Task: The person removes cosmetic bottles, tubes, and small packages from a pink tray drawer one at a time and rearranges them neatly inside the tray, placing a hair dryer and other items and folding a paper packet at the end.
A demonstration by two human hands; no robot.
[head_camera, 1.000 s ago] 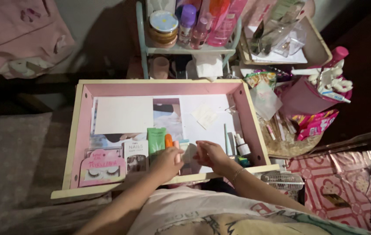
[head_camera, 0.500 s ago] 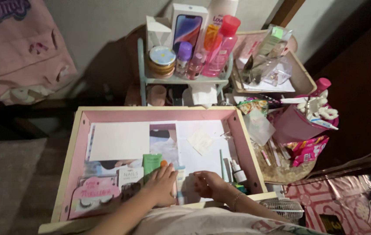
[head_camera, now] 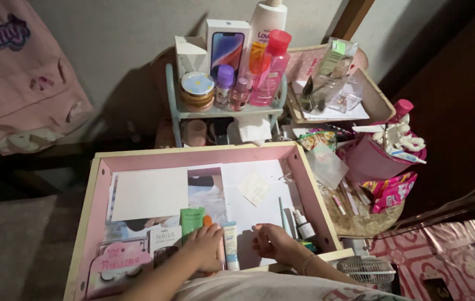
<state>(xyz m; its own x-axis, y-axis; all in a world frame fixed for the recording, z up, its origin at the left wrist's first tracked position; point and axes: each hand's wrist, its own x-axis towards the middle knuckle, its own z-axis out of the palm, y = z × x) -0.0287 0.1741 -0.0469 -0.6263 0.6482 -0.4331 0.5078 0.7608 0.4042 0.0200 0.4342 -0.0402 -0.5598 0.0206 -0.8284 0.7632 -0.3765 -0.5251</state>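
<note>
A pink drawer with a pale wooden rim lies open below me. My left hand rests palm down near its front edge, beside a green tube and a small orange item. A white and blue tube lies between my two hands. My right hand sits on the white paper with fingers loosely curled and nothing in it. Just right of it stand a small dropper bottle and a thin pen-like stick.
A pink false-lash pack and a nail box lie front left in the drawer. Behind it a small shelf holds jars, bottles and a phone box. A basket, a pink pouch and a round mat crowd the right.
The view has tilted up and drawn closer. My hands have come apart, and the white and blue tube now lies flat between them.
</note>
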